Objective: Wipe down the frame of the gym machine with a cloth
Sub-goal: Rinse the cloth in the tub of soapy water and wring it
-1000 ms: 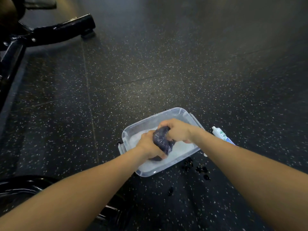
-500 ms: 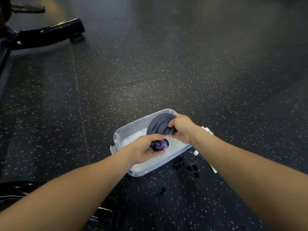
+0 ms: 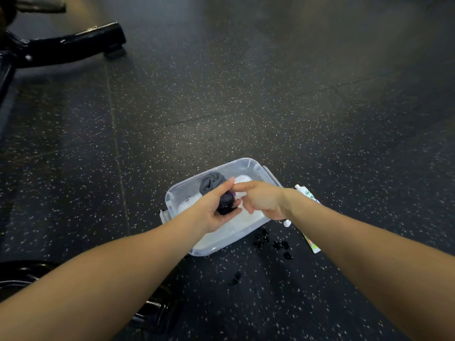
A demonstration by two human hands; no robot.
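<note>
Two hands over clear tub [image 3: 268, 177] of soapy water: left hand [image 3: 216, 212] gripping wrung dark cloth [image 3: 225, 204], right hand [image 3: 262, 201] loose, empty. Preparation step, seemingly; next, carrying cloth to black frame [image 3: 71, 46], far left of tub.

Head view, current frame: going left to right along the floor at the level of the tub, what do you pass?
Clear plastic tub with the left hand holding the dark cloth over it → right hand → white tube lying on the floor.
</note>
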